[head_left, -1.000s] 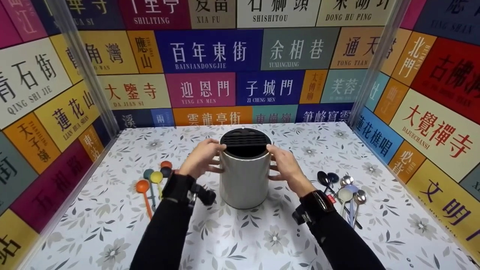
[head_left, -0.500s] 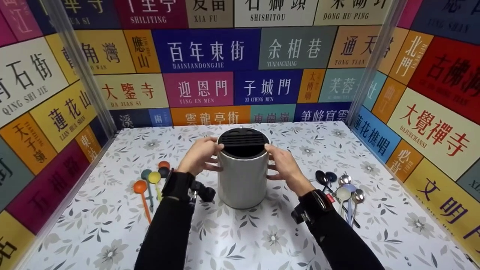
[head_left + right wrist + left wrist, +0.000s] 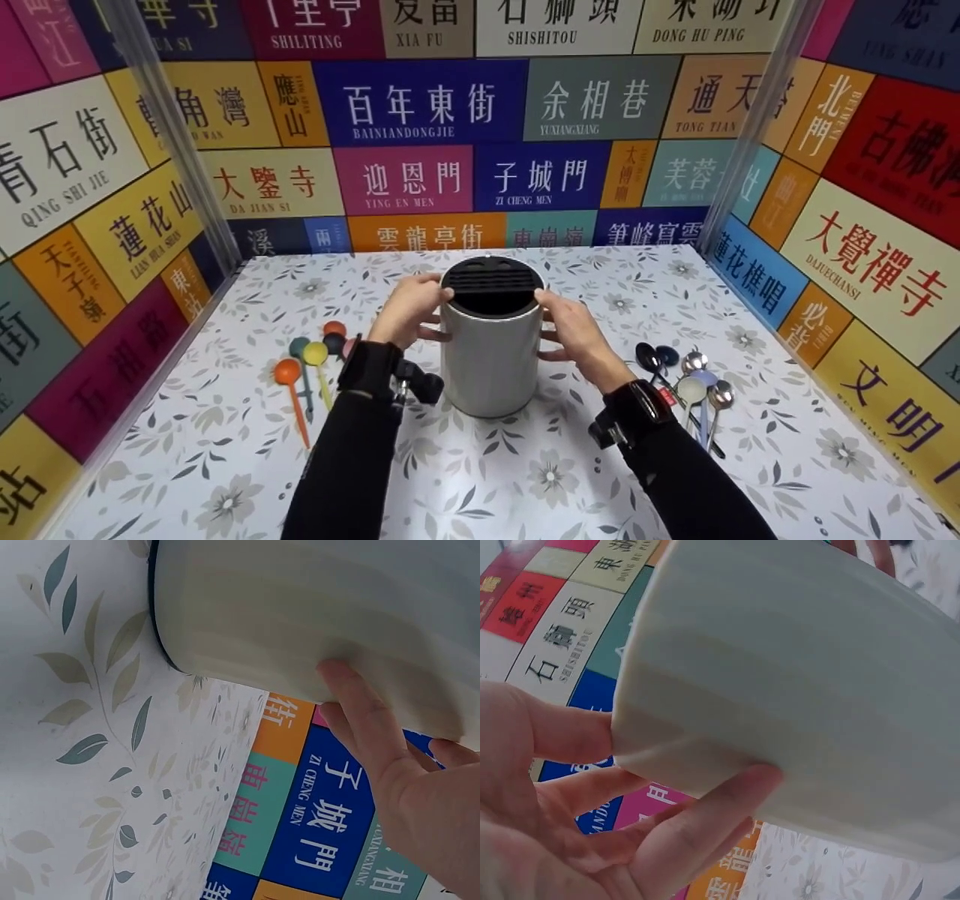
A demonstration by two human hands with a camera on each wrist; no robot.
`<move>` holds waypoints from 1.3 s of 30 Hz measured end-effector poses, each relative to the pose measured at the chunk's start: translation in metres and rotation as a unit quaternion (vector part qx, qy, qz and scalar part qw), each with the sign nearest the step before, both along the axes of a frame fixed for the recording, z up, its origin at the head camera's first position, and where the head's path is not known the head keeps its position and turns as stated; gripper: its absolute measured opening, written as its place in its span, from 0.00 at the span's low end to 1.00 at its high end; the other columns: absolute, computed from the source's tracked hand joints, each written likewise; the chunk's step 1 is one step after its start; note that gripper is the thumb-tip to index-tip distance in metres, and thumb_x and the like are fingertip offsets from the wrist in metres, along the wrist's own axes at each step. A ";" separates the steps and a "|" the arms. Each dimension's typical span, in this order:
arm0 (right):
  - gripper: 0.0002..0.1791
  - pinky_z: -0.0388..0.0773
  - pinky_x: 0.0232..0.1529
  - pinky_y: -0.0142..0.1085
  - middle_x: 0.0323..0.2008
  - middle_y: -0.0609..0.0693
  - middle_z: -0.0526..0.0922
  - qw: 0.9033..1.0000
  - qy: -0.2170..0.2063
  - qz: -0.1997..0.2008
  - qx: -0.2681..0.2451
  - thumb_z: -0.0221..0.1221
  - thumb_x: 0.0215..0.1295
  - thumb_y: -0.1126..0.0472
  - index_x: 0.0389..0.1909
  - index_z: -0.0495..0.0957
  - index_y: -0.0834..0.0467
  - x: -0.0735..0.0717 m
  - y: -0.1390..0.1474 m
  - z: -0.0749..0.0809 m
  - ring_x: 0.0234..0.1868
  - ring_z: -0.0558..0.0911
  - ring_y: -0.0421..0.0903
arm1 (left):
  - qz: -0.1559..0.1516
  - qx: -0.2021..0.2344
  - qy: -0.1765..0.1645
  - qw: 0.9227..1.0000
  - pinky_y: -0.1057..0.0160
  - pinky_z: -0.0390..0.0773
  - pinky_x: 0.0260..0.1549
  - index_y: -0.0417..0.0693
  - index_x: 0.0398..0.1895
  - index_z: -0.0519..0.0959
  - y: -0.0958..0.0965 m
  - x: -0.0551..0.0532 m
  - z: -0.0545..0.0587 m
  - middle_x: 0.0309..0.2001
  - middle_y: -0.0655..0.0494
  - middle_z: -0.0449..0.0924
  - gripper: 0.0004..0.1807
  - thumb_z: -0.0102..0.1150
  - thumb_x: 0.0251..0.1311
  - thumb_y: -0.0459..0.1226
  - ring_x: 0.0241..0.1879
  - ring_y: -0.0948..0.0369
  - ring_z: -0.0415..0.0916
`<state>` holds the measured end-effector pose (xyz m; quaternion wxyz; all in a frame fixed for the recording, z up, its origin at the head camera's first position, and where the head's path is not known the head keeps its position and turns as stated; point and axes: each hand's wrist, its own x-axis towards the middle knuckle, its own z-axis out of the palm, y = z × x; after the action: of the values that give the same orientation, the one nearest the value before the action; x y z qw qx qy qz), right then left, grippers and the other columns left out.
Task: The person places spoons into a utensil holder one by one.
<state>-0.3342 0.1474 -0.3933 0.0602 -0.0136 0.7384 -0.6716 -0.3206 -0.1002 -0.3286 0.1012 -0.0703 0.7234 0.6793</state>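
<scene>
A white cylindrical utensil holder (image 3: 491, 367) with a black slotted insert (image 3: 495, 277) in its top stands upright mid-table. My left hand (image 3: 409, 311) grips it from the left, thumb at the rim and fingers along the wall. From the opposite side my right hand (image 3: 574, 330) holds it the same way. The left wrist view shows fingertips (image 3: 761, 776) touching the smooth wall of the holder (image 3: 795, 690). In the right wrist view, fingers (image 3: 352, 694) press the wall near the holder's (image 3: 262, 622) middle. The far side of the holder is hidden.
Several coloured spoons, among them an orange spoon (image 3: 287, 371) and a yellow spoon (image 3: 316, 354), lie left of my left forearm. Right of my right wrist lies a pile of black, metal and pale spoons (image 3: 690, 390). Printed panels (image 3: 420, 101) wall the flowered tabletop (image 3: 551, 476).
Both hands stay on the utensil holder, which stands in the same place. My left wrist and forearm have shifted slightly right, showing more of the orange spoon's handle.
</scene>
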 end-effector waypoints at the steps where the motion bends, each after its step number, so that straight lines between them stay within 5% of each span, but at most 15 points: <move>1: 0.34 0.88 0.48 0.55 0.68 0.66 0.75 1.000 0.000 -0.001 0.001 0.54 0.76 0.39 0.71 0.74 0.58 0.001 0.001 -0.001 0.63 0.78 0.70 | -0.001 0.003 -0.003 1.000 0.42 0.86 0.50 0.45 0.80 0.65 0.000 -0.001 -0.001 0.73 0.40 0.67 0.31 0.50 0.74 0.31 0.64 0.35 0.73; 13: 0.35 0.87 0.50 0.55 0.68 0.67 0.74 1.000 -0.001 0.011 0.011 0.52 0.78 0.39 0.73 0.72 0.60 0.003 0.008 -0.003 0.63 0.78 0.69 | -0.002 0.022 -0.012 1.000 0.43 0.86 0.52 0.47 0.79 0.67 0.001 -0.004 -0.011 0.73 0.43 0.68 0.30 0.53 0.74 0.33 0.65 0.37 0.73; 23: 0.36 0.81 0.59 0.59 0.74 0.71 0.65 0.990 0.045 0.073 0.110 0.46 0.84 0.44 0.82 0.56 0.61 0.007 0.035 0.022 0.70 0.71 0.70 | 0.002 0.005 -0.003 1.000 0.43 0.86 0.52 0.46 0.79 0.67 0.006 -0.004 -0.006 0.74 0.43 0.66 0.30 0.51 0.74 0.33 0.66 0.38 0.70; 26: 0.37 0.82 0.59 0.57 0.75 0.70 0.64 0.975 0.069 0.078 0.197 0.45 0.84 0.43 0.82 0.57 0.61 0.008 0.049 0.031 0.70 0.71 0.69 | 0.002 0.007 -0.005 1.000 0.43 0.85 0.53 0.46 0.79 0.66 0.006 -0.005 -0.005 0.74 0.42 0.65 0.30 0.51 0.74 0.32 0.67 0.38 0.69; 32: 0.40 0.67 0.70 0.64 0.72 0.72 0.67 0.919 0.105 0.081 0.371 0.42 0.83 0.37 0.82 0.54 0.60 0.015 0.083 0.050 0.69 0.71 0.69 | 0.001 0.003 -0.012 1.000 0.43 0.85 0.53 0.48 0.79 0.66 0.003 -0.002 -0.003 0.76 0.43 0.63 0.30 0.50 0.75 0.33 0.70 0.37 0.66; 34: 0.42 0.59 0.74 0.67 0.75 0.71 0.63 0.910 0.093 0.082 0.396 0.42 0.82 0.36 0.83 0.52 0.61 0.016 0.095 0.055 0.73 0.66 0.69 | -0.001 0.003 -0.014 1.000 0.43 0.85 0.54 0.48 0.80 0.65 0.001 -0.002 -0.002 0.77 0.43 0.63 0.30 0.49 0.75 0.33 0.70 0.37 0.65; 39: 0.46 0.63 0.72 0.67 0.74 0.75 0.61 0.891 0.048 0.092 0.443 0.46 0.81 0.35 0.83 0.49 0.65 0.017 0.127 0.054 0.73 0.65 0.72 | -0.007 0.010 -0.016 1.000 0.43 0.84 0.55 0.48 0.81 0.64 -0.005 -0.002 -0.002 0.76 0.43 0.64 0.31 0.50 0.75 0.33 0.69 0.38 0.68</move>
<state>-0.3174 0.2746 -0.3389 0.0866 -0.0855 0.9565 -0.2651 -0.3223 -0.1048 -0.3303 0.1183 -0.0750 0.7154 0.6845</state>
